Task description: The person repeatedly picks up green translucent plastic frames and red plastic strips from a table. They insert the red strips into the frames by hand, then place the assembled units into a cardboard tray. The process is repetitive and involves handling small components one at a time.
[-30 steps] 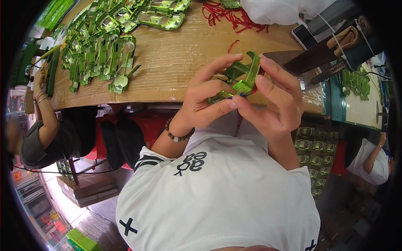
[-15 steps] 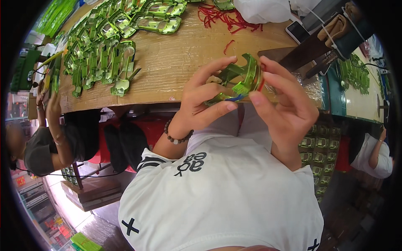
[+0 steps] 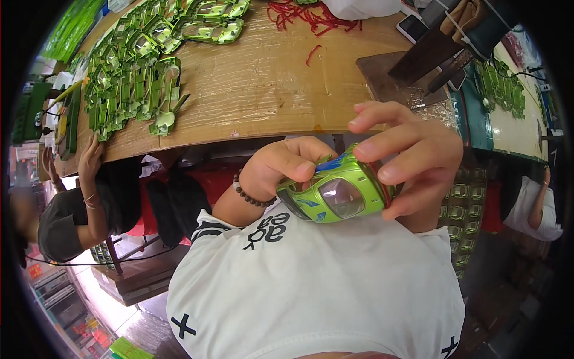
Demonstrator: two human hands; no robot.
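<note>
Between my hands, below the table's near edge, is a shiny green toy car body [image 3: 368,194] with a clear window and blue markings. Its outer side is turned up. My left hand [image 3: 293,160], with a beaded bracelet at the wrist, grips one end; its thumb lies on the edge and the other fingers are mostly hidden behind. My right hand [image 3: 412,152] holds the opposite end, thumb and fingers around it. A bit of red shows at that end, beside the right fingertips. On the table lie many similar green car bodies [image 3: 161,99] at the left.
Thin red strips [image 3: 317,18] are heaped at the table's far side, and one lies apart. A dark metal stand [image 3: 388,75] with a phone [image 3: 412,27] beside it is at the right. A white plastic bag [image 3: 362,7] is at the back. A co-worker [image 3: 78,209] sits at the left.
Both hands have come down and nearer to me with the car body. It has been turned from its hollow inner side to its outer side. The co-worker's hands at the left have moved lower.
</note>
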